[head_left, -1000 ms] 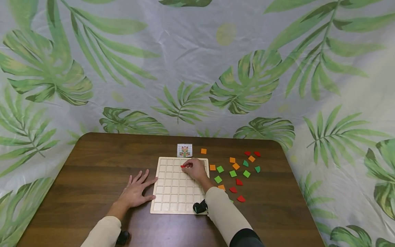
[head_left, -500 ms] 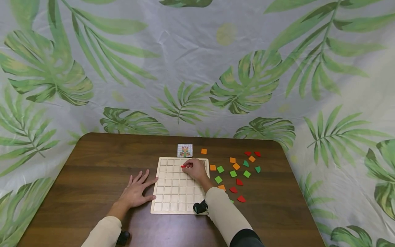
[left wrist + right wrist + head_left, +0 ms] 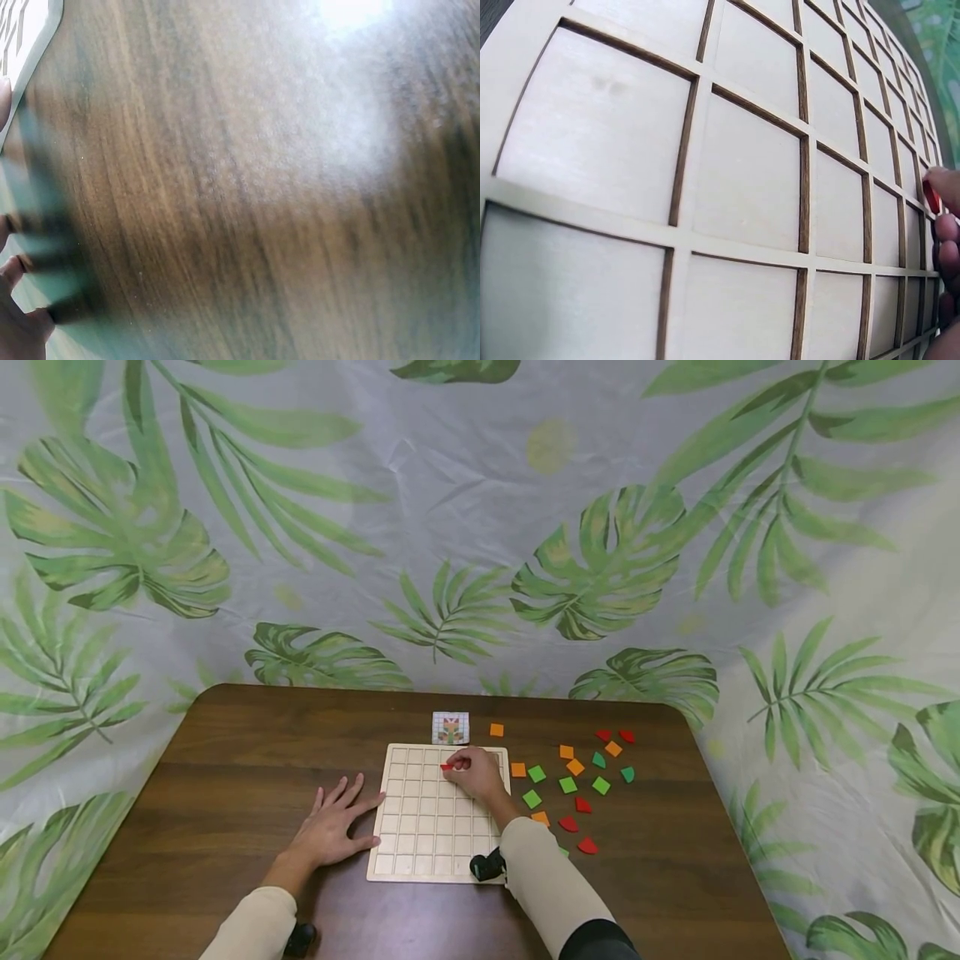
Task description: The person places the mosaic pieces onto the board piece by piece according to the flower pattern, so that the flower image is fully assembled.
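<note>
A light wooden board [image 3: 424,843] with a grid of square recesses lies on the table. Between thumb and fingers, my right hand [image 3: 477,775] pinches a small red tile [image 3: 446,767] over the board's upper rows. In the right wrist view that red tile [image 3: 931,195] shows edge-on at the fingertips, close to the grid's far cells. My left hand [image 3: 327,832] lies spread on the table, with its thumb and index fingertips at the board's left edge. Only some fingers [image 3: 22,322] of it appear in the left wrist view.
Behind the board lies a small printed card [image 3: 451,727] with a coloured pattern on a grid. An orange square [image 3: 497,730] sits beside it. Right of the board are scattered orange squares, light green tiles [image 3: 567,785], red tiles [image 3: 588,845] and dark green tiles [image 3: 627,774]. A leaf-patterned cloth [image 3: 465,527] hangs behind the table.
</note>
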